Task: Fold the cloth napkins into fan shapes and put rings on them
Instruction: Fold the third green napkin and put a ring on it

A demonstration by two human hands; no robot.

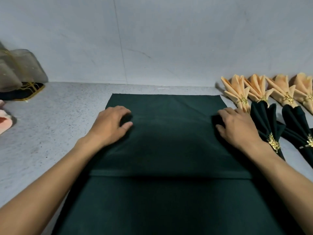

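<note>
Two hands lie on a dark green napkin [169, 141] spread on a speckled grey counter [50, 133] before a pale wall [152, 39]. At far right a row of four peach fans [237, 92] lies along the wall, each bound with a gold ring [243, 100]; just nearer, two dark green fans [265, 119] with gold leaf rings [273, 144] lie beside the napkin's right edge, the closer one partly hidden behind the right wrist. At far left a grey gauzy bag [20, 68] stands on a black tray [22, 92] with a gold rim, and something pink [5, 122] shows at the left edge, too cut off to tell. The napkin runs from the near edge of the view toward the wall, its far edge finely scalloped; a straight fold line crosses it nearer the person, and faint diagonal creases show in the far part. The left hand [110, 126] sits at the napkin's left edge with fingers curled, pinching the cloth between thumb and fingers. The right hand [237, 128] sits at the right edge, likewise pinching the cloth, fingers bent over a small raised ridge
</note>
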